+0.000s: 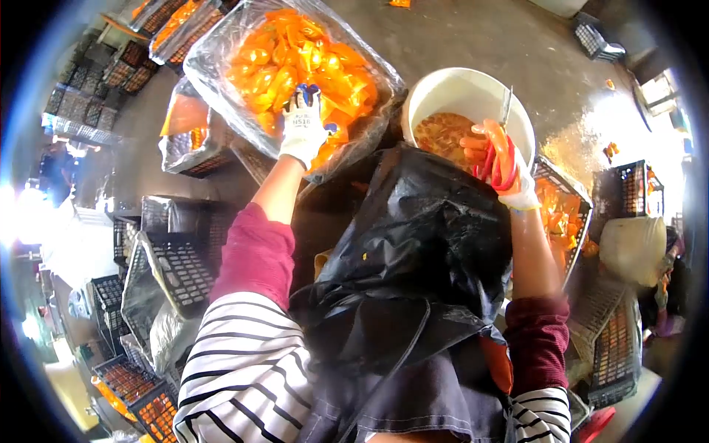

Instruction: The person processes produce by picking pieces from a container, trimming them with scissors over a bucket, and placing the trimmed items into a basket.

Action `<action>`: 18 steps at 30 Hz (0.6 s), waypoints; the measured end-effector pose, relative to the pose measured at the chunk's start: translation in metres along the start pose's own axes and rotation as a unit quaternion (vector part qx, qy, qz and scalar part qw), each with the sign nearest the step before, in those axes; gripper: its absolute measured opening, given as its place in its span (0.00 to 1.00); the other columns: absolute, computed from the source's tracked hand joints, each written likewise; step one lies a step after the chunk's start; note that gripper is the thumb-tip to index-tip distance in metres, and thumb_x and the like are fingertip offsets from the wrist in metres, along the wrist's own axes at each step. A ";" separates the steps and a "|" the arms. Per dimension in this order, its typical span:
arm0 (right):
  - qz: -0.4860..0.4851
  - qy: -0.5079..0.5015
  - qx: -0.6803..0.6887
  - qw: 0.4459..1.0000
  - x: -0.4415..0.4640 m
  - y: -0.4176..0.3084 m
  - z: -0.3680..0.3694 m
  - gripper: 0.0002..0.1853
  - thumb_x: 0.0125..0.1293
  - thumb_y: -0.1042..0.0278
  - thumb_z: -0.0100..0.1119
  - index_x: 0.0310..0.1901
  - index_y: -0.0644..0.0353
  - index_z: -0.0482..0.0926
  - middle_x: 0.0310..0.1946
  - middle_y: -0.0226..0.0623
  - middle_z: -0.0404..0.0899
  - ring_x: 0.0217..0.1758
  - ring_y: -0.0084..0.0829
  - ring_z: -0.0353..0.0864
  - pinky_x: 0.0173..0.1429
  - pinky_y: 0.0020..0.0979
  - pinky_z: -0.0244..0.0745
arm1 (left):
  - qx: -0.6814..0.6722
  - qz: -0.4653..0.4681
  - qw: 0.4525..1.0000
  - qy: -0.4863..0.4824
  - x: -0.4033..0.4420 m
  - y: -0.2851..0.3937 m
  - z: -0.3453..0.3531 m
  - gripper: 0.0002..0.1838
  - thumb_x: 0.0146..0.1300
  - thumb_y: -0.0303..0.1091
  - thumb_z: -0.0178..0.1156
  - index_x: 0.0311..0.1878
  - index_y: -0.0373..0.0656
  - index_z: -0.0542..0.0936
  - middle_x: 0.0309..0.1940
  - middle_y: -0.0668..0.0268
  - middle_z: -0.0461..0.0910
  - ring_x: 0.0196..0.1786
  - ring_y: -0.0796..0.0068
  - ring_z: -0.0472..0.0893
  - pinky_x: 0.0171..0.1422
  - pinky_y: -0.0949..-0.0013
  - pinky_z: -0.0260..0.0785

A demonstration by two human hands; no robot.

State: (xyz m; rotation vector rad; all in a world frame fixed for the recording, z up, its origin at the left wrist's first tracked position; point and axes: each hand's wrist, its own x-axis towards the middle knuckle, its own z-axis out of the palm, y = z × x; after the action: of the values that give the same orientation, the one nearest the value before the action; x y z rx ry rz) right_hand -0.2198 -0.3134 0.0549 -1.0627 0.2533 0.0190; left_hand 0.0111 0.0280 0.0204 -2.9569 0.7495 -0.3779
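Smooth floor [473,37]; left hand [302,129] touches glossy pieces [347,81], grip unclear; right hand [511,177] grasps scissors [507,107].

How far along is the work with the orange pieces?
Some looks done: scraps lie in the white bucket. In hand: the left hand touches orange pieces in the plastic-lined crate; the right hand holds scissors at the bucket. Left: probably that crate's many pieces; I cannot tell finished ones.

Orange pieces [277,88] look glossy, the bucket [461,86] smooth plastic, the apron [436,221] shiny.
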 end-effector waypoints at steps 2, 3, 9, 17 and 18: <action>0.029 0.042 -0.030 0.998 0.001 0.000 0.003 0.27 0.71 0.46 0.43 0.63 0.57 0.67 0.58 0.46 0.74 0.53 0.33 0.78 0.46 0.31 0.71 | -0.010 -0.007 1.000 0.000 0.012 0.003 0.008 0.45 0.55 0.49 0.67 0.72 0.49 0.57 0.69 0.48 0.58 0.67 0.46 0.63 0.69 0.46 0.57; 0.032 0.053 -0.035 0.997 0.000 0.001 0.003 0.27 0.71 0.47 0.44 0.63 0.56 0.68 0.57 0.44 0.75 0.52 0.33 0.78 0.44 0.30 0.71 | -0.017 -0.029 0.998 -0.044 0.018 0.007 -0.008 0.42 0.56 0.49 0.65 0.71 0.51 0.59 0.66 0.50 0.63 0.64 0.49 0.67 0.67 0.50 0.60; 0.016 0.076 -0.032 0.996 0.009 0.020 -0.010 0.26 0.71 0.49 0.45 0.64 0.56 0.67 0.52 0.41 0.79 0.49 0.31 0.80 0.42 0.24 0.72 | -0.071 -0.023 0.996 -0.046 0.026 -0.006 -0.003 0.38 0.57 0.52 0.64 0.70 0.54 0.63 0.58 0.50 0.72 0.60 0.53 0.73 0.65 0.55 0.63; 0.004 0.115 -0.023 0.993 0.014 0.036 -0.040 0.26 0.72 0.50 0.45 0.63 0.58 0.67 0.51 0.44 0.79 0.49 0.34 0.81 0.47 0.29 0.74 | 0.042 0.086 0.980 -0.173 0.027 0.001 -0.036 0.29 0.55 0.53 0.65 0.58 0.51 0.75 0.52 0.55 0.75 0.57 0.57 0.74 0.58 0.51 0.65; -0.005 0.121 0.004 0.993 0.012 0.035 -0.040 0.26 0.72 0.50 0.45 0.63 0.59 0.67 0.52 0.44 0.79 0.49 0.34 0.81 0.46 0.29 0.74 | 0.081 0.097 0.968 -0.217 0.030 0.006 -0.051 0.28 0.55 0.53 0.65 0.57 0.51 0.76 0.53 0.56 0.75 0.58 0.57 0.73 0.58 0.49 0.64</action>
State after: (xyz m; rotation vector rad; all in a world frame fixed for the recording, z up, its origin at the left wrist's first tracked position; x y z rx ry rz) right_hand -0.2209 -0.3322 0.0036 -1.0591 0.4676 -0.1200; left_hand 0.0206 0.0078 0.0750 -2.6373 0.8847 0.2080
